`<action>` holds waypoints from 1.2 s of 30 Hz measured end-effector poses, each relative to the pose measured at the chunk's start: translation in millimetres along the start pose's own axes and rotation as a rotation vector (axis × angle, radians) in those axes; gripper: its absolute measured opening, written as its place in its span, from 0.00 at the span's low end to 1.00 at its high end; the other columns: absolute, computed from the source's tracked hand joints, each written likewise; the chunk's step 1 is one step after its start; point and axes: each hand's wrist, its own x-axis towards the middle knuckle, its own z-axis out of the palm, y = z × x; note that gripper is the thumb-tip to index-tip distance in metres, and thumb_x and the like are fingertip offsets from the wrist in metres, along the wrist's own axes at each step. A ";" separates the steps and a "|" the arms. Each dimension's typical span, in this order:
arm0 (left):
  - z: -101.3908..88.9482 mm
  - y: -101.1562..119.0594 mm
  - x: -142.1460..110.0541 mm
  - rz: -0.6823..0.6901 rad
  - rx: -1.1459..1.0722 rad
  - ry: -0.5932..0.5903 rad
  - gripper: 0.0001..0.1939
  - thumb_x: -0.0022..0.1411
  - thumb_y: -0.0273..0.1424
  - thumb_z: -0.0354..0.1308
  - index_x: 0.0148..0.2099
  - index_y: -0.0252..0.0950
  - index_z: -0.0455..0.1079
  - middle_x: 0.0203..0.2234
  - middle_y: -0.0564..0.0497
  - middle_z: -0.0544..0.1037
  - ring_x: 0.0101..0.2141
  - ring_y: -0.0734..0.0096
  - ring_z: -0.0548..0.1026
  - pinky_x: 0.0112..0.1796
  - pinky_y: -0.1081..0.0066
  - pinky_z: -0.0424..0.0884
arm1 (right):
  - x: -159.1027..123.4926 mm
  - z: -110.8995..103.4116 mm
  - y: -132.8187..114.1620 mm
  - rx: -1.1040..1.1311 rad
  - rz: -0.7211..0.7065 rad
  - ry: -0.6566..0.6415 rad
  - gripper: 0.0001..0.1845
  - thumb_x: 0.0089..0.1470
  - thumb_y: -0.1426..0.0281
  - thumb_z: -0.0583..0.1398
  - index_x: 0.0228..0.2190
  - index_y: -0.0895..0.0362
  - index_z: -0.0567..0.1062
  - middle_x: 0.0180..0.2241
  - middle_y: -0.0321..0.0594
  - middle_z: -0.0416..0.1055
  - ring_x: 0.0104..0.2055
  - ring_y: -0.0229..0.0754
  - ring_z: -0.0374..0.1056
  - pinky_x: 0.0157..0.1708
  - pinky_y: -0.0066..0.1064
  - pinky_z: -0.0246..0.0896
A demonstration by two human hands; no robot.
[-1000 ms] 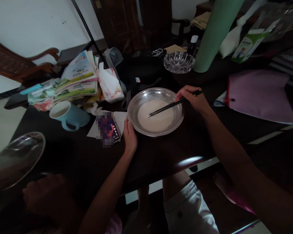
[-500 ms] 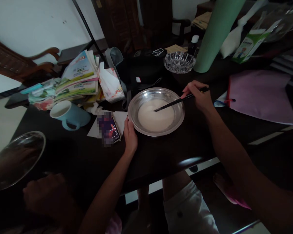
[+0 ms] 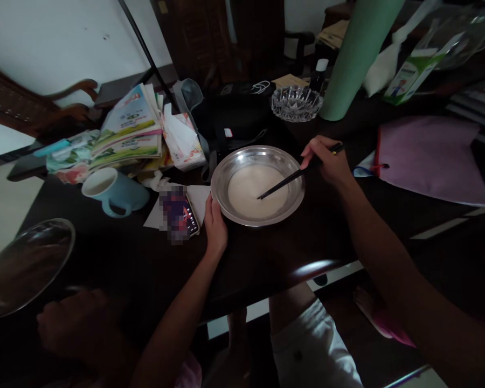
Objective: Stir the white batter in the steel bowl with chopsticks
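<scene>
A shallow metal bowl [image 3: 236, 207] stands on the dark table, holding a pale, cream-coloured liquid [image 3: 246, 186]. My left hand [image 3: 215, 226] grips the bowl's left rim, its fingers partly hidden beneath the edge. Above the right rim, my right hand [image 3: 326, 159] is closed round black chopsticks [image 3: 285, 182]. Their tips dip into the liquid near the middle of the bowl. Just left of my left hand, a phone [image 3: 191, 218] with a lit screen lies on white paper [image 3: 200, 195].
A blue mug [image 3: 123, 191] and stacked magazines [image 3: 127, 126] stand left, beside a tissue pack [image 3: 184, 140]. Behind the bowl are a glass ashtray [image 3: 297, 103] and a green cylinder [image 3: 353, 70]. A purple bag [image 3: 428, 159] lies right. Another person's hand [image 3: 76, 323] rests lower left near a clear lid [image 3: 32, 264].
The chopstick tips have moved through the liquid toward the near side of the bowl, and my right hand has shifted slightly with them. My left hand stays on the rim.
</scene>
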 end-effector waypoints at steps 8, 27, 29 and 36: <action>0.1 3.7 -1.0 -0.002 0.018 0.006 0.23 0.69 0.47 0.48 0.56 0.39 0.71 0.56 0.46 0.75 0.58 0.62 0.70 0.61 0.62 0.61 | 1.3 -0.4 2.9 0.003 -0.027 0.077 0.21 0.56 0.50 0.61 0.23 0.52 0.77 0.18 0.33 0.74 0.21 0.37 0.69 0.27 0.32 0.63; 0.8 8.8 -0.8 -0.001 0.037 0.022 0.25 0.68 0.48 0.49 0.55 0.37 0.72 0.55 0.45 0.76 0.57 0.61 0.71 0.61 0.62 0.62 | -1.2 2.5 -1.8 -0.057 -0.008 -0.087 0.22 0.54 0.48 0.62 0.26 0.53 0.79 0.23 0.35 0.78 0.28 0.39 0.74 0.32 0.32 0.69; 1.1 9.3 -0.8 -0.008 0.040 0.023 0.24 0.68 0.48 0.49 0.55 0.38 0.72 0.55 0.45 0.76 0.58 0.61 0.71 0.61 0.62 0.62 | -0.2 1.5 -1.5 -0.063 -0.018 -0.013 0.22 0.54 0.48 0.62 0.25 0.53 0.78 0.22 0.35 0.77 0.27 0.38 0.73 0.31 0.32 0.68; -0.2 9.2 -0.8 0.003 0.052 0.022 0.24 0.69 0.47 0.49 0.55 0.38 0.72 0.55 0.45 0.76 0.58 0.62 0.71 0.61 0.62 0.62 | -0.6 1.6 0.1 -0.013 0.004 -0.054 0.22 0.55 0.48 0.61 0.25 0.53 0.78 0.20 0.35 0.76 0.24 0.37 0.72 0.30 0.32 0.67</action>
